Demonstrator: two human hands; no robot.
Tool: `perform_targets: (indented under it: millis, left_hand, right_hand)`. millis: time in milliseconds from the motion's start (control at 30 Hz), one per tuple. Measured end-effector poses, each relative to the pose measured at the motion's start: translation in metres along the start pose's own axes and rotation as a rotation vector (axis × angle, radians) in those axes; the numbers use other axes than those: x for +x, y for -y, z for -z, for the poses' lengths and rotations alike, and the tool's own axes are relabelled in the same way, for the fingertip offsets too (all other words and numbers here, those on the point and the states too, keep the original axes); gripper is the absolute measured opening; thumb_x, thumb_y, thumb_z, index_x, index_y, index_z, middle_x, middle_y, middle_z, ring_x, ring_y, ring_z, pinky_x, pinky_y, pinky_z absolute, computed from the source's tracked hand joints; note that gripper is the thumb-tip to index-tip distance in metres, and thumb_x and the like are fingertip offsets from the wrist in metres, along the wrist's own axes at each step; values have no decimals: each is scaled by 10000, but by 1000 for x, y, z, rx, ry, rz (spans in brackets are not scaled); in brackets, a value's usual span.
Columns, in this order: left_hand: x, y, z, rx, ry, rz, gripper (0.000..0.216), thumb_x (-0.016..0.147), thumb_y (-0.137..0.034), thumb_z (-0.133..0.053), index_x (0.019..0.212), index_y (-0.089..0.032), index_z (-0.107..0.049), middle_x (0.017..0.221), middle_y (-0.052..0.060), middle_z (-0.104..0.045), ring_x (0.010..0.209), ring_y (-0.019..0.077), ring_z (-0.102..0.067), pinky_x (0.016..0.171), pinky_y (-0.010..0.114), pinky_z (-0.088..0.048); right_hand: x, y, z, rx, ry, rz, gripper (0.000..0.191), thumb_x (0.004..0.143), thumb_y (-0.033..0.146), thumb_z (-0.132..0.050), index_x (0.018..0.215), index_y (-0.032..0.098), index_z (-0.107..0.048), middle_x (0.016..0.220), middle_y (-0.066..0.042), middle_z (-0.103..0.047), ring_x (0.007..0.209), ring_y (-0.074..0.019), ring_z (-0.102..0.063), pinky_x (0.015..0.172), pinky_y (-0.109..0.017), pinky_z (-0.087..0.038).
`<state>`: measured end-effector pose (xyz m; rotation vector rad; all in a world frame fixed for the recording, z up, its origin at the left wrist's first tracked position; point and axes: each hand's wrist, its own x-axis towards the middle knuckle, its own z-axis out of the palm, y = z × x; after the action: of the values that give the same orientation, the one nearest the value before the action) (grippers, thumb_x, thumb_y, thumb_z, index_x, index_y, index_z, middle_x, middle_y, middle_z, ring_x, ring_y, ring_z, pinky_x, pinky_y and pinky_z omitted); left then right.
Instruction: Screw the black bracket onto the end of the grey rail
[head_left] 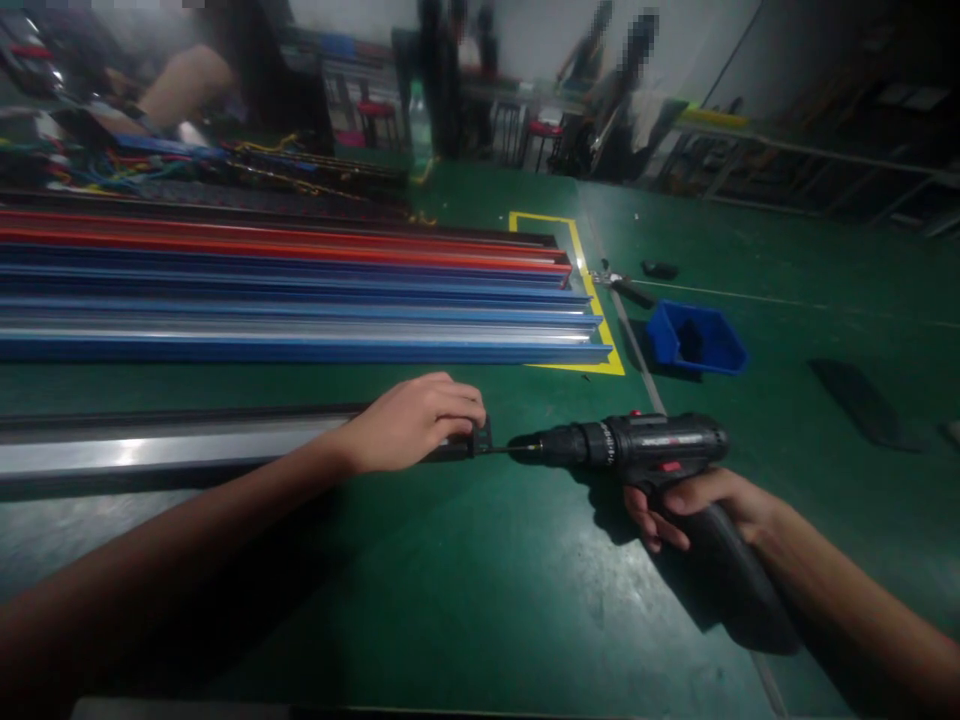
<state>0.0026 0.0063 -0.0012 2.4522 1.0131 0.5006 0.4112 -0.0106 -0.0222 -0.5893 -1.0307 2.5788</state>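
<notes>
My right hand grips the handle of a black cordless drill, held level with its bit pointing left. The bit tip meets a small black end piece at the end of a long metal rail lying on the green floor. My left hand is closed over the rail's end, fingers curled on top beside the end piece.
A stack of long blue, red and silver rails lies beyond. A blue plastic bin and a hand tool lie at right near yellow floor tape. A dark flat strip lies far right. People sit at benches behind.
</notes>
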Motion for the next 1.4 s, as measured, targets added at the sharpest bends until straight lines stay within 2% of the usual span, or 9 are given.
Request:
perform_targets:
  millis: [300, 700, 1067, 1400]
  left_hand:
    - [0, 1, -3, -22, -26, 10, 216, 1031, -243, -551, 1090, -267, -756, 1224, -44, -730, 1049, 175, -599, 951, 307, -439]
    - [3, -2, 0, -10, 7, 8, 196, 1030, -212, -542, 1001, -252, -732, 1161, -45, -730, 996, 175, -580, 927, 300, -411]
    - [2, -2, 0, -7, 13, 14, 186, 1030, -215, -544, 971, -256, -716, 1131, -53, -721, 989, 172, -565, 907, 304, -408]
    - [3, -2, 0, -1, 6, 3, 191, 1033, -228, -542, 988, -251, -726, 1165, -42, -722, 997, 173, -578, 908, 306, -407]
  right_hand:
    - [0, 0, -1, -16, -41, 0, 308, 837, 190, -640, 1066, 22, -762, 898, -137, -743, 584, -112, -642, 784, -326, -615]
    - [-2, 0, -1, -34, -68, -2, 300, 830, 189, -666, 1053, 16, -768, 868, -126, -740, 540, -88, -618, 747, -304, -619]
    - [0, 2, 1, -18, -49, -37, 322, 837, 193, -669, 1078, -1, -755, 903, -148, -736, 602, -103, -638, 786, -331, -615]
    - [0, 1, -2, -19, -12, -1, 331, 853, 176, -645, 1102, -23, -734, 942, -167, -733, 647, -121, -668, 819, -347, -608]
